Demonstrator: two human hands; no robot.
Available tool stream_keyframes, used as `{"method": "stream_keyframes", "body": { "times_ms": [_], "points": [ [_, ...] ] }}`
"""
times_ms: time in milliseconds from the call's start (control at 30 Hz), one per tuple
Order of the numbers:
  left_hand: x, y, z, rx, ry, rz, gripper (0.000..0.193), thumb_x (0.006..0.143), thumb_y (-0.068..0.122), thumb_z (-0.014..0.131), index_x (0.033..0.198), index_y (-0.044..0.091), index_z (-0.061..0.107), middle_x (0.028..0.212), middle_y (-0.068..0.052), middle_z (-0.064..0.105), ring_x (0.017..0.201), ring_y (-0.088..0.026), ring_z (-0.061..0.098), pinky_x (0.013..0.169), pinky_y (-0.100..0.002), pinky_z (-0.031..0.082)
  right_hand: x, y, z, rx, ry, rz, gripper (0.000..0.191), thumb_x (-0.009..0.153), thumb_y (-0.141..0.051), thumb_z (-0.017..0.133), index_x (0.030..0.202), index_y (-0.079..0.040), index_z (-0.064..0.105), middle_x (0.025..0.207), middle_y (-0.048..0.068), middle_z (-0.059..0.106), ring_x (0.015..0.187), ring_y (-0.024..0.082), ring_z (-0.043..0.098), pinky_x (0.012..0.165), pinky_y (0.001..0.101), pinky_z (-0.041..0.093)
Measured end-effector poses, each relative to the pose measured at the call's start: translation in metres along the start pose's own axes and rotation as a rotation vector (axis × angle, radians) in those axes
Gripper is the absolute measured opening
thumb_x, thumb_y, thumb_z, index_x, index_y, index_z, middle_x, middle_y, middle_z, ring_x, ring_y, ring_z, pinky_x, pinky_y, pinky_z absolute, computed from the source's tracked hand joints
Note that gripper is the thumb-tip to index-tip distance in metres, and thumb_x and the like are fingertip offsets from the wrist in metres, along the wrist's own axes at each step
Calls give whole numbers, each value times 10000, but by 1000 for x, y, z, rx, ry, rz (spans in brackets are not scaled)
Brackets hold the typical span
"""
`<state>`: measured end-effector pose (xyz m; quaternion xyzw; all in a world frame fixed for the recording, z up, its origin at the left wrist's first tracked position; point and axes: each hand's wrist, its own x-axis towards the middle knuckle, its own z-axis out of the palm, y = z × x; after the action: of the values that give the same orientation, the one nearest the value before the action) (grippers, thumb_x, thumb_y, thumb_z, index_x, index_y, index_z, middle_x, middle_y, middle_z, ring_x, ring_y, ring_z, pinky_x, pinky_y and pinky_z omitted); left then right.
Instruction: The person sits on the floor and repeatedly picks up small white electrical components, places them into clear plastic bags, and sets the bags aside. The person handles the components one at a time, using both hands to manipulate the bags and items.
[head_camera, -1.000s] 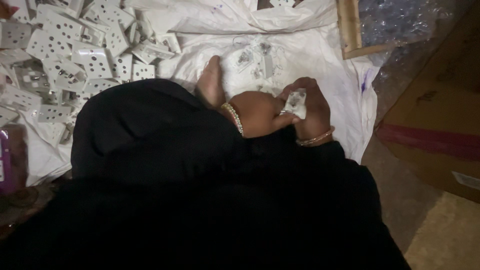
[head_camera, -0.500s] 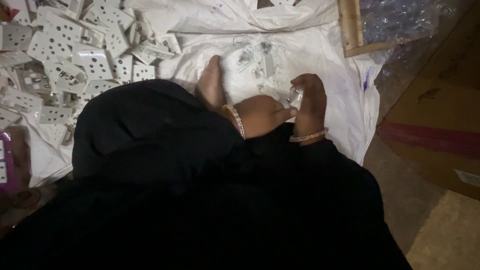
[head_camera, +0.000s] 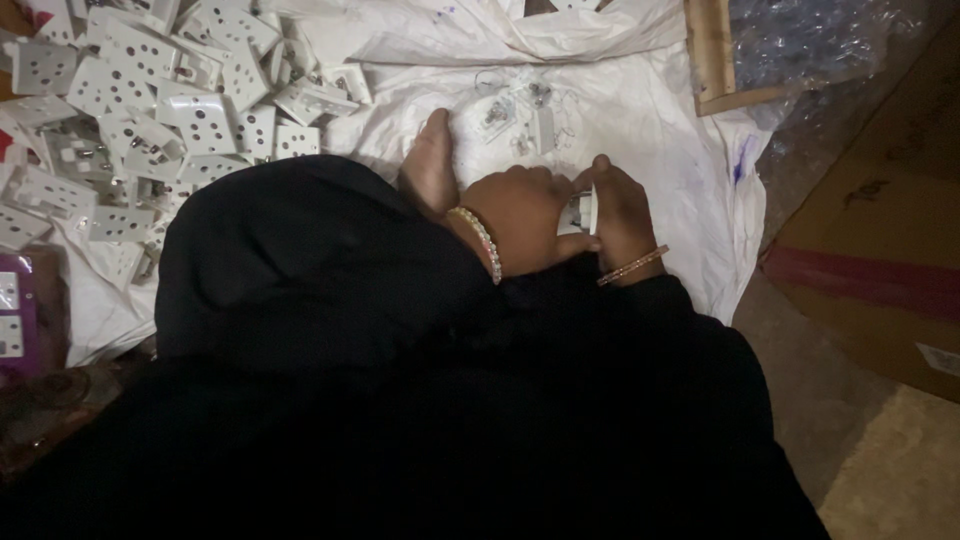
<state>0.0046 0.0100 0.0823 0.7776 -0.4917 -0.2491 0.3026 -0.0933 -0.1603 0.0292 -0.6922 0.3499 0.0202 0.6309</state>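
My left hand and my right hand meet over a white sheet, both closed around a small white plastic socket part. Only a sliver of the part shows between my fingers. A beaded bracelet sits on my left wrist and a thin bangle on my right. My bare foot pokes out beside the left hand from under black clothing. Small metal pieces lie on the sheet just beyond my hands.
A heap of white socket plates covers the upper left. A wooden frame and clear plastic wrap lie at the upper right. A brown cardboard box stands at the right. A purple packet lies at the left edge.
The white part was flat under my right fingers; now both hands have closed round it and turned it on edge. My hands have shifted slightly up and together.
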Motion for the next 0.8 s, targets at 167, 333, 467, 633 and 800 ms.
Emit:
{"method": "stream_keyframes", "body": {
  "times_ms": [167,333,467,633,800],
  "points": [
    [-3,3,8,64,-101,-40,565,984,548,581,1209,38,675,929,-163,719,876,-345,698,766,-477,546,2,3,1,-280,-9,-249,538,1104,-382,409,832,16,646,863,119,642,814,236,600,820,357,471],
    [-2,4,12,80,-43,-22,634,976,542,542,1330,20,605,872,-143,745,815,-348,709,717,-487,543,0,4,2,-307,10,-292,539,1101,-382,395,841,16,649,873,110,649,841,243,610,841,355,462],
    [-4,8,13,122,-165,-51,585,1049,536,464,920,72,796,851,-144,749,850,-327,711,772,-477,539,2,5,5,-67,15,-156,528,1096,-419,433,861,-2,655,861,87,652,839,205,586,822,324,463],
    [-1,4,7,9,-52,-7,495,1018,491,460,991,133,801,896,-156,744,817,-351,707,744,-503,525,-1,6,3,319,-37,64,460,1099,-430,447,983,-29,640,769,98,606,623,240,543,622,316,453],
    [2,-7,5,-44,120,13,511,915,491,645,1140,38,718,930,-192,719,839,-350,697,714,-471,540,-2,4,-3,660,-155,10,322,1120,-341,523,1108,-29,604,942,73,632,845,170,618,701,292,505]
  ]
}}
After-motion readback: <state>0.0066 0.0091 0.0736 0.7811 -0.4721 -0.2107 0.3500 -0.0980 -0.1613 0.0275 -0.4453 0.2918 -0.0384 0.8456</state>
